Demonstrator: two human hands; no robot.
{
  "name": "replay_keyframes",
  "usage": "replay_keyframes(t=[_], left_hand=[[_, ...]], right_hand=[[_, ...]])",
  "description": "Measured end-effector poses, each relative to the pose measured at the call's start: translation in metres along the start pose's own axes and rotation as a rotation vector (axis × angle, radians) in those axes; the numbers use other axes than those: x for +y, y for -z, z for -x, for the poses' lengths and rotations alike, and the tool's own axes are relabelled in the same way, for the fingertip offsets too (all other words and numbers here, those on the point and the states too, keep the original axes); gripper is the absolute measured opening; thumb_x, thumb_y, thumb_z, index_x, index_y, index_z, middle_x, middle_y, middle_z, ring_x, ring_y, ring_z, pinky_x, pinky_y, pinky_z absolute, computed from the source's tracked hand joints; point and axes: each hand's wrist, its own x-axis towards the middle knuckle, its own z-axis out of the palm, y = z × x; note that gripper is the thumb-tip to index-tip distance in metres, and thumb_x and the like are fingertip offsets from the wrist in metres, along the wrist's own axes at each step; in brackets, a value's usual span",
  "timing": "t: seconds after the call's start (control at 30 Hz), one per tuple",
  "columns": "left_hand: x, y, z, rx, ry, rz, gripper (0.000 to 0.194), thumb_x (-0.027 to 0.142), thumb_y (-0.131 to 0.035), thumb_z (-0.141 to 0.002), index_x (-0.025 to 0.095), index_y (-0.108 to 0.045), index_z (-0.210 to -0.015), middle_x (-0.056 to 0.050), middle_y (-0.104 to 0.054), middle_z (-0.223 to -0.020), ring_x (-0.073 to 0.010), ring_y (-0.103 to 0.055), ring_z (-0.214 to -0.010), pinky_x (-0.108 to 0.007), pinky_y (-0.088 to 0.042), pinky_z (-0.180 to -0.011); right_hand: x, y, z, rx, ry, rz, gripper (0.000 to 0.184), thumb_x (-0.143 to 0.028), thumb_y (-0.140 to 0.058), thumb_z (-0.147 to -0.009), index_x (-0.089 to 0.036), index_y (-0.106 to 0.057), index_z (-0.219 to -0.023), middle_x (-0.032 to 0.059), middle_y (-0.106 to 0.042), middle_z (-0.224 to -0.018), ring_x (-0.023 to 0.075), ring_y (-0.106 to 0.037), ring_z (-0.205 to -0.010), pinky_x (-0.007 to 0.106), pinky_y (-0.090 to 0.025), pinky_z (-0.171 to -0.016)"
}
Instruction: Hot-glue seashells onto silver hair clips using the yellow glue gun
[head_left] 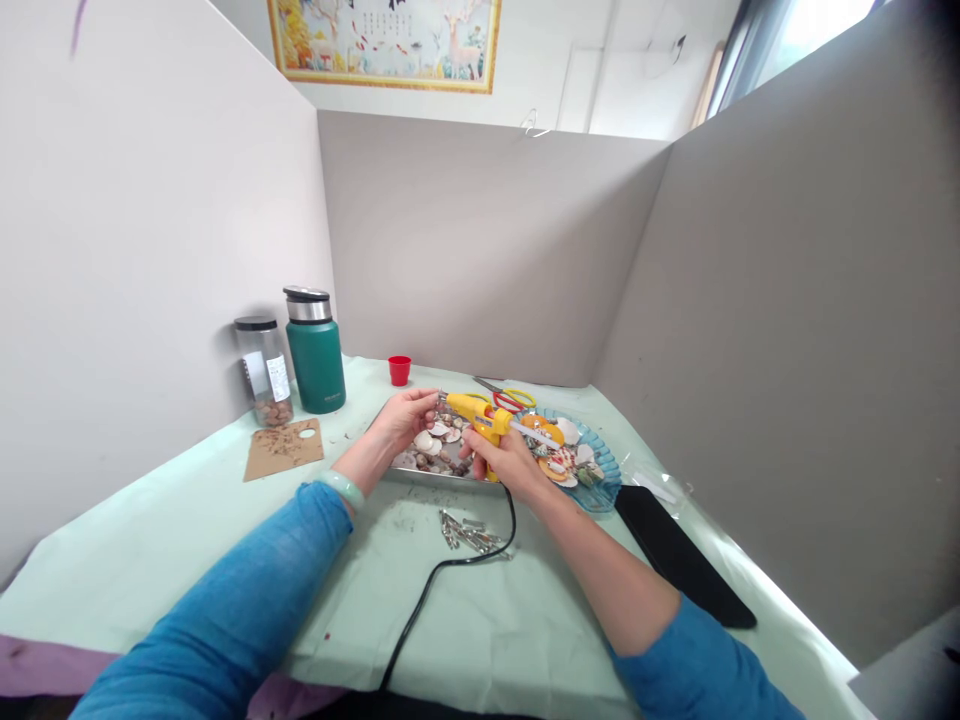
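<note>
My right hand [504, 462] is closed round the grip of a yellow hot glue gun [480, 414], its nozzle pointing left. The gun's black cord [442, 575] runs back toward me across the table. My left hand [405, 416] is pinched right at the nozzle tip, holding something small I cannot make out. Both hands hover over a metal tray [420, 474] filled with several seashells [429, 442]. A pale green bangle [341, 487] circles my left wrist.
A blue glass plate [606, 478] of shells sits right of the tray. Metal clips [469, 532] lie before it. Behind stand a green flask [315, 352], a clear jar [262, 370], a red cup [399, 370] and scissors [508, 397]. A brown card [283, 448] lies left, a black object [679, 552] right. Grey partitions enclose the table.
</note>
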Motion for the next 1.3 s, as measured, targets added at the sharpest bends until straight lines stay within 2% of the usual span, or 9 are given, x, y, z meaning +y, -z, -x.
replay_keyframes(t=[0.4, 0.77, 1.1, 1.3], left_hand=[[0.0011, -0.0004, -0.0007, 0.017, -0.018, -0.001, 0.019, 0.009, -0.076, -0.066, 0.005, -0.067, -0.082, -0.003, -0.061, -0.061, -0.005, -0.047, -0.043, -0.019, -0.036, -0.042], [-0.003, 0.002, -0.0018, -0.033, -0.012, -0.015, 0.016, 0.007, -0.074, -0.067, 0.005, -0.067, -0.081, -0.005, -0.062, -0.061, -0.0053, -0.047, -0.043, -0.018, -0.035, -0.041], [-0.0019, 0.0028, -0.002, -0.044, 0.011, 0.035, 0.017, 0.008, -0.075, -0.067, 0.005, -0.067, -0.082, -0.004, -0.061, -0.06, -0.005, -0.047, -0.043, -0.017, -0.037, -0.042], [-0.0025, 0.0032, -0.0014, -0.075, 0.049, 0.034, 0.013, 0.007, -0.073, -0.069, 0.006, -0.067, -0.081, -0.006, -0.063, -0.063, -0.0045, -0.047, -0.043, -0.016, -0.036, -0.04]], right_hand=[[-0.0006, 0.0006, 0.0004, -0.014, 0.014, 0.018, 0.04, -0.051, -0.058, -0.08, -0.014, -0.066, -0.071, -0.0018, -0.053, -0.041, 0.0091, -0.046, -0.039, 0.022, -0.037, -0.045], [0.0017, -0.0004, 0.0005, 0.023, 0.026, -0.005, 0.038, -0.051, -0.058, -0.08, -0.014, -0.065, -0.077, -0.002, -0.055, -0.045, 0.0089, -0.046, -0.038, 0.022, -0.038, -0.045], [0.0025, 0.0005, -0.0001, 0.011, 0.027, 0.034, 0.041, -0.052, -0.056, -0.081, -0.013, -0.065, -0.073, -0.0016, -0.053, -0.042, 0.009, -0.047, -0.039, 0.022, -0.039, -0.046], [-0.0007, -0.0018, 0.0008, 0.045, 0.053, -0.058, 0.038, -0.053, -0.06, -0.078, -0.015, -0.061, -0.085, -0.0001, -0.064, -0.06, 0.0078, -0.047, -0.038, 0.022, -0.038, -0.042]])
